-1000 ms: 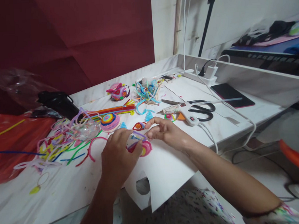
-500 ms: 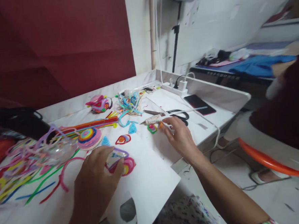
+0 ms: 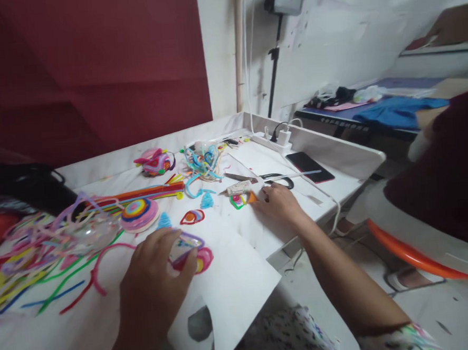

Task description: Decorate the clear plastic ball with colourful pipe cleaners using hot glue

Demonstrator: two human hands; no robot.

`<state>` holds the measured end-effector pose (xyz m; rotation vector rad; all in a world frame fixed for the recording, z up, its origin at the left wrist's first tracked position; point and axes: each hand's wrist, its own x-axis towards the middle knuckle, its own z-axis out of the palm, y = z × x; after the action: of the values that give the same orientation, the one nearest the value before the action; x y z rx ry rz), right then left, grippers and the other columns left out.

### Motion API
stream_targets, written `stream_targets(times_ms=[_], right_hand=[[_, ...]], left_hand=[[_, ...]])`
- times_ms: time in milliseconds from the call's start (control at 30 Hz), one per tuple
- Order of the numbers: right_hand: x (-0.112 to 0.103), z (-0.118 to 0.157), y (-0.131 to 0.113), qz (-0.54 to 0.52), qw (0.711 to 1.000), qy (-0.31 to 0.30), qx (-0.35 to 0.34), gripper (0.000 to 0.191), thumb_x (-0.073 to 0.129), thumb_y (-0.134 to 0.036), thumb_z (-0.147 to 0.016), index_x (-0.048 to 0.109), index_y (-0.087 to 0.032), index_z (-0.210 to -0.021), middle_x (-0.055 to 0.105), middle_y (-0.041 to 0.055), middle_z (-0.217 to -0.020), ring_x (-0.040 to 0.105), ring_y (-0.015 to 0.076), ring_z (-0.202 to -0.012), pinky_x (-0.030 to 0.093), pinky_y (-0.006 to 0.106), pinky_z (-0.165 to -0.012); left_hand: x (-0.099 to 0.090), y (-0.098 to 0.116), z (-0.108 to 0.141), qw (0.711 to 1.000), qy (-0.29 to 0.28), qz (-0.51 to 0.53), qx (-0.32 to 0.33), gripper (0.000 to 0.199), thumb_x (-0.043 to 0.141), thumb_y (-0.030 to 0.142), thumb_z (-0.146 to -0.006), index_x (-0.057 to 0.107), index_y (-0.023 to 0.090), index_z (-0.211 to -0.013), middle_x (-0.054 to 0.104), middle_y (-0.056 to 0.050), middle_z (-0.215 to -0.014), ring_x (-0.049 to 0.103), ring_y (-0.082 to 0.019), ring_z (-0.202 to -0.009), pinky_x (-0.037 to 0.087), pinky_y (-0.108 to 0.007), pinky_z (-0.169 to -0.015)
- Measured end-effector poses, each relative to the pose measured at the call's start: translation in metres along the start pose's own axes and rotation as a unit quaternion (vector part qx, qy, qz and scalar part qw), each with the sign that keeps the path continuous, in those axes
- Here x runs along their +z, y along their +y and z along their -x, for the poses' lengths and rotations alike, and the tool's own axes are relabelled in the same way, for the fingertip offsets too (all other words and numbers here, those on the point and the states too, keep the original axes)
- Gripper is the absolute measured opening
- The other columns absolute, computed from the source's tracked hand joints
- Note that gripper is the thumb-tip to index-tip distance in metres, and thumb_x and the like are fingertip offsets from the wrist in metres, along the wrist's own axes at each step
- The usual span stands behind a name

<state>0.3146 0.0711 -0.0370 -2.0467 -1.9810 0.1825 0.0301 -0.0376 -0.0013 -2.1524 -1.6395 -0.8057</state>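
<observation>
"Taking the purple-rimmed piece (image 3: 185,245) as the centre of a dial, twelve at the top of the view, where's the left hand (image 3: 155,272)?"

"At eight o'clock. Its grip is clamped on that piece, between thumb and fingers, over the white sheet (image 3: 240,280). A rounded magenta and yellow part (image 3: 206,259) shows right beside it at four; I can't tell whether the two are joined."

"And the right hand (image 3: 277,206)?"

"Between two and three o'clock, at the handle end of the glue gun (image 3: 238,188). The hand hides the handle, so I can't tell whether that grip is closed round it. The nozzle points to nine."

"What lies around the gun?"

"Scissors (image 3: 234,177) just beyond it, and a green-edged piece (image 3: 237,201) at the barrel's six o'clock. The phone (image 3: 310,166) is farther out, at two on your dial."

"And closer to the left hand?"

"A red-edged, eye-shaped piece (image 3: 192,216) at about one o'clock, a striped disc (image 3: 140,215) at ten. Out at nine, loose coloured strips (image 3: 21,270) sprawl over the bench (image 3: 88,329). A blue tangle (image 3: 204,161) sits up near one, well past the eye-shaped piece."
</observation>
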Motion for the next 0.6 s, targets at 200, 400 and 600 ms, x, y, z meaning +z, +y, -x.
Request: stream_targets(times_ms=[200, 400, 600], right_hand=[[0.004, -0.008, 0.008, -0.056, 0.998, -0.001, -0.017, 0.019, 0.069, -0.032, -0.077, 0.066, -0.014, -0.080, 0.061, 0.0131, -0.093, 0.059, 0.0251, -0.084, 0.042, 0.031, -0.071], [0.006, -0.005, 0.014, -0.140, 0.990, 0.021, -0.004, 0.035, 0.067, -0.026, -0.074, 0.066, -0.011, -0.105, 0.064, 0.0130, -0.101, 0.063, 0.0216, -0.083, 0.048, 0.031, -0.073], [-0.013, 0.028, 0.014, -0.479, 0.873, 0.071, 0.056, 0.057, 0.081, -0.042, -0.059, 0.068, -0.016, -0.108, 0.069, 0.0098, -0.101, 0.064, 0.0233, -0.083, 0.051, 0.033, -0.068]], left_hand=[[-0.005, 0.007, 0.002, 1.000, -0.002, 0.019, -0.002, 0.025, 0.061, 0.029, -0.082, 0.060, 0.017, -0.104, 0.066, -0.011, -0.108, 0.062, -0.028, -0.103, 0.054, -0.044, -0.091], [-0.006, 0.008, 0.002, 0.999, -0.008, 0.031, -0.018, 0.027, 0.063, 0.029, -0.081, 0.059, 0.019, -0.106, 0.066, -0.010, -0.111, 0.062, -0.027, -0.105, 0.054, -0.044, -0.091], [-0.007, 0.008, 0.002, 0.998, -0.022, 0.047, -0.028, 0.026, 0.062, 0.026, -0.081, 0.057, 0.021, -0.106, 0.065, -0.010, -0.112, 0.061, -0.026, -0.106, 0.053, -0.044, -0.094]])
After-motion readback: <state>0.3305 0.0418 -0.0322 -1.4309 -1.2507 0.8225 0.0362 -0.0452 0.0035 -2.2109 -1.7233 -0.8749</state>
